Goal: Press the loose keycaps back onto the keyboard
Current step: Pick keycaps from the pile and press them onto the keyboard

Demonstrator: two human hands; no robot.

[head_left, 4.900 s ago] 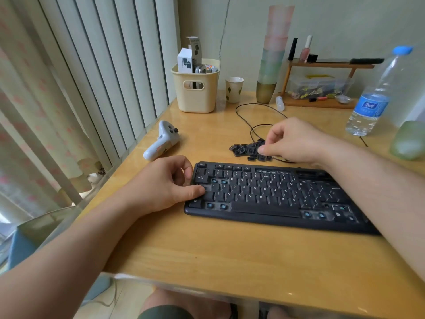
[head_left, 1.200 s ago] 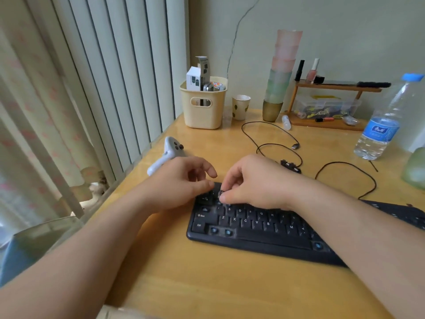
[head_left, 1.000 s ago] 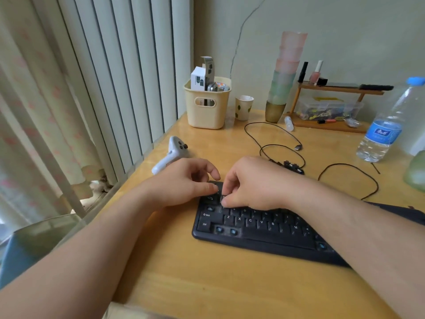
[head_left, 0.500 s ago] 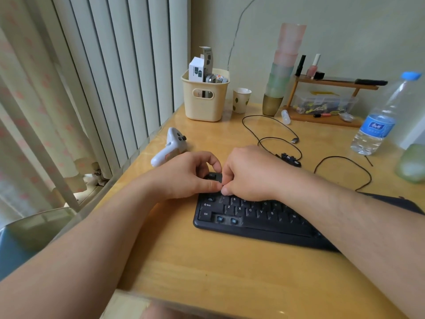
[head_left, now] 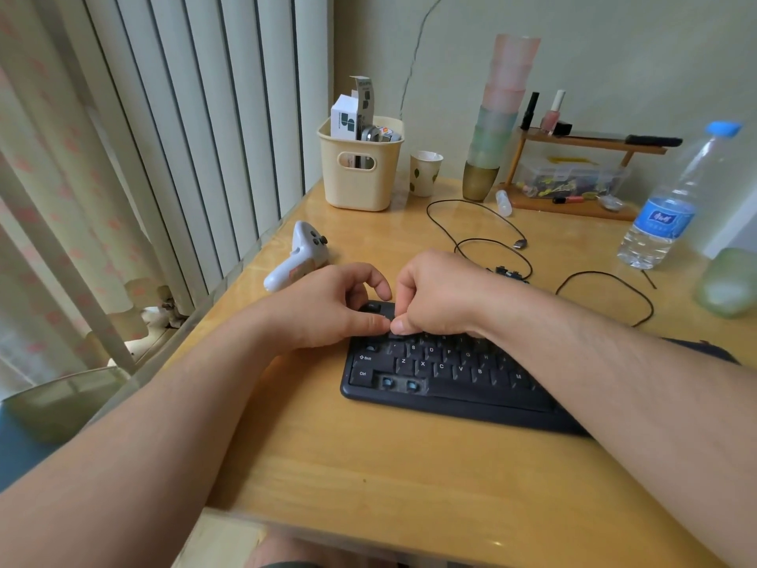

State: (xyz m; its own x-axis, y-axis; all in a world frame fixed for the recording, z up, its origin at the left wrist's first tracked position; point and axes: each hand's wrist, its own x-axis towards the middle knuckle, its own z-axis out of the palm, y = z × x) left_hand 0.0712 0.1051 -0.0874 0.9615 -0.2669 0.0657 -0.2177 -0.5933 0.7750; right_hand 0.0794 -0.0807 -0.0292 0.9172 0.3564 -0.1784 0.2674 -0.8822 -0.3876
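Two bare switches [head_left: 399, 383] (keycaps hidden)

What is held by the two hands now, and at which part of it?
It seems the right hand and left hand pinch a small dark keycap by its edges over the keyboard. The fingers hide the exact grip.

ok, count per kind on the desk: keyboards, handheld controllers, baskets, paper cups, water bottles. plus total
keyboard: 1
white controller: 1
cream basket: 1
paper cup: 1
water bottle: 1
Total: 5
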